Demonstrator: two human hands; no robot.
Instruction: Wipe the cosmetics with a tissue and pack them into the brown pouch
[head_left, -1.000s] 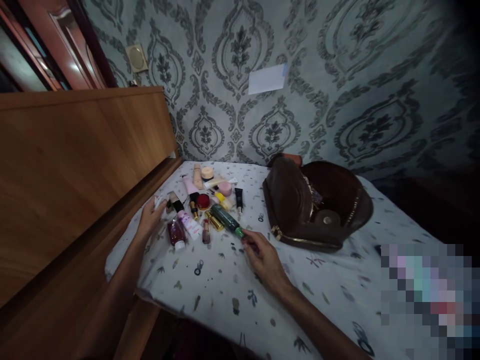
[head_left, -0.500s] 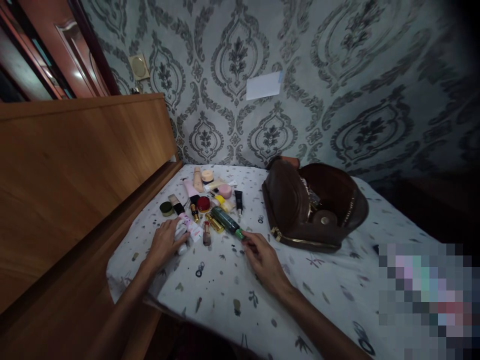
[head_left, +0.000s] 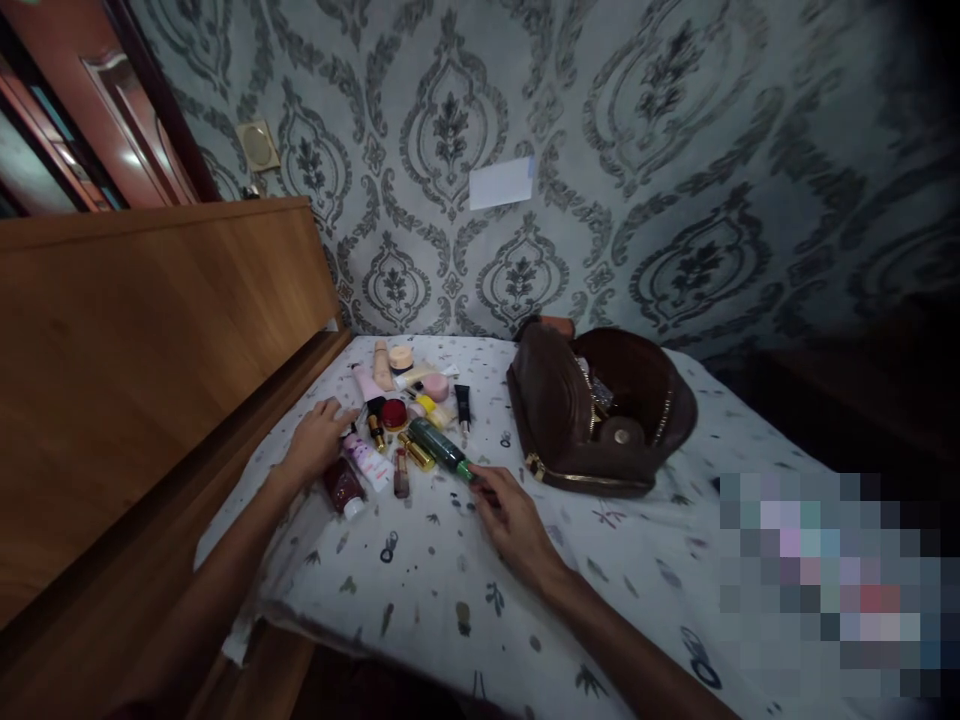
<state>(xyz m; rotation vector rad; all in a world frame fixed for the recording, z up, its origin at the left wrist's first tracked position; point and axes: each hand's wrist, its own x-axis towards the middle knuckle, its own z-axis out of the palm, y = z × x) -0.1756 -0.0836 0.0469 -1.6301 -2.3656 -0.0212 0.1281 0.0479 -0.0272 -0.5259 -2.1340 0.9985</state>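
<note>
My right hand (head_left: 517, 520) pinches the green cap end of a dark green bottle (head_left: 436, 445), which lies on the patterned sheet. My left hand (head_left: 316, 440) is at the left edge of the cosmetics, fingers apart, covering the spot of a dark green jar. Just below it lie a dark red bottle (head_left: 343, 486) with a white cap and a pink-and-white tube (head_left: 367, 462). Close to the green bottle are a gold tube (head_left: 417, 453), a small lipstick-like tube (head_left: 401, 473) and a red jar (head_left: 394, 414).
Farther back lie a beige tube (head_left: 382, 366), a cream jar (head_left: 401, 359), a pink jar (head_left: 436, 387) and a black tube (head_left: 463, 405). An unzipped brown bag (head_left: 592, 425) stands to the right. A wooden board (head_left: 172, 300) borders the left side; a patterned wall rises behind.
My left hand has let go of the white-capped bottle and moved up-left over the jar. My right hand stays at the green bottle's cap. The whole view has shifted slightly.
</note>
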